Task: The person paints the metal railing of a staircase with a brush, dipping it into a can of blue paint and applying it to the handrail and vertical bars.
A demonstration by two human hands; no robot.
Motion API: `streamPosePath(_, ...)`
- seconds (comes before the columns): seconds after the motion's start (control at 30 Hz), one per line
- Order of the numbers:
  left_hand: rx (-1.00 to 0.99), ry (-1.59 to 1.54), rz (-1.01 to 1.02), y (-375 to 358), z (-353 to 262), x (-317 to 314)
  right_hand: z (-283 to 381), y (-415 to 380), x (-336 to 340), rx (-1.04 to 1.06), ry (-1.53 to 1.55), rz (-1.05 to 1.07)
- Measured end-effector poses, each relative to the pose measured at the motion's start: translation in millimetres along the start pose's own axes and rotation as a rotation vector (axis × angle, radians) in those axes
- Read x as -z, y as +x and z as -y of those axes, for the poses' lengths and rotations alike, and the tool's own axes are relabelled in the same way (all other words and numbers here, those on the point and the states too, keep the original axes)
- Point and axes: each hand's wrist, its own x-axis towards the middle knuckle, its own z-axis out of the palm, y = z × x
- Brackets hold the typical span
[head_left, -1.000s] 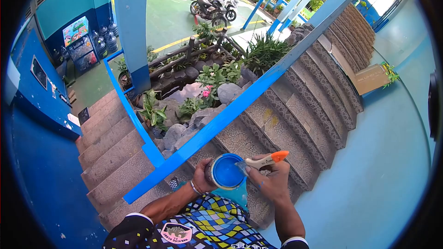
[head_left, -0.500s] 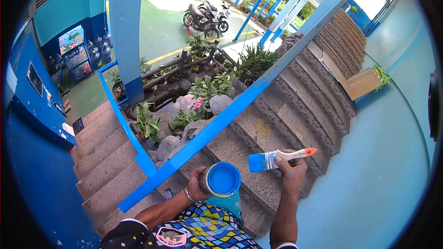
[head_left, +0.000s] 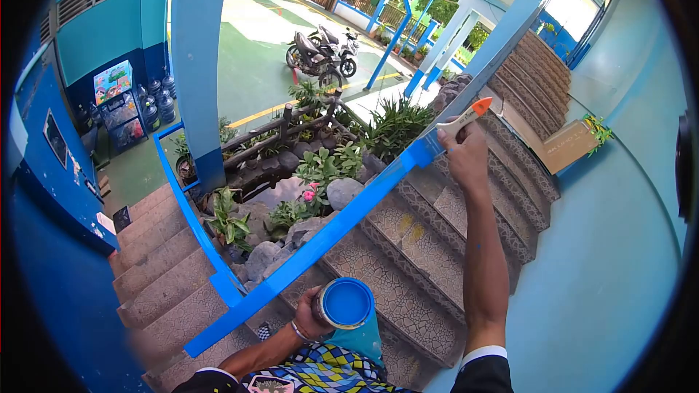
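Note:
In the head view, my right hand is closed around the handle of a paintbrush with an orange tip. Its blue-coated bristles touch the sloping rail, roughly where bright blue gives way to paler blue-grey higher up. Low in the middle, my left hand grips a can of blue paint from its left side. The can's open top faces up, and blue paint shows inside.
Patterned stone steps run beneath the rail. Rocks and plants lie beyond it. A cardboard box leans near the right wall. Motorcycles stand in the courtyard, and water bottles sit at left.
My right hand has moved up and away from me, bringing the brush from above the steps onto the rail. The left hand still holds the can, slightly lower in view.

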Motion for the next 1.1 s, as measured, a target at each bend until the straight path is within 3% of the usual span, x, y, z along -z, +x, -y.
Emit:
streamPosePath(0.13,-0.028,0.012,0.008,-2,-2,-4,5,25,8,0.079,-0.108,-0.287)
streamPosePath(0.23,-0.026,0.009,0.041,-3,-4,-3,-12,-7,-12,0.449,-0.221,-0.144)
streamPosePath(0.3,-0.021,0.005,0.029,-2,-7,-1,16,-61,-24,0.709,-0.268,-0.05)
streamPosePath(0.4,-0.016,-0.005,-0.003,-3,-9,6,48,-134,-41,0.764,-0.119,0.179)
streamPosePath(0.5,-0.027,0.016,-0.019,2,-9,-2,62,-157,-47,0.687,0.097,0.282)
streamPosePath(0.6,-0.05,0.015,-0.015,13,-5,-1,49,-115,-39,0.45,0.12,0.223)
streamPosePath(0.67,-0.073,0.01,-0.005,24,-4,3,29,-60,-28,0.072,0.299,0.123)
streamPosePath(0.7,-0.084,0.006,-0.004,30,-3,7,11,-27,-18,0.013,0.225,0.026)
streamPosePath(0.9,-0.138,0.02,-0.019,75,17,-15,-56,124,56,0.115,-0.212,-0.347)
streamPosePath(1.0,-0.209,-0.009,-0.034,106,38,-30,-69,130,56,0.436,-0.197,-0.274)
streamPosePath(1.1,-0.243,-0.005,-0.026,124,56,-51,-41,71,37,0.714,-0.17,-0.023)
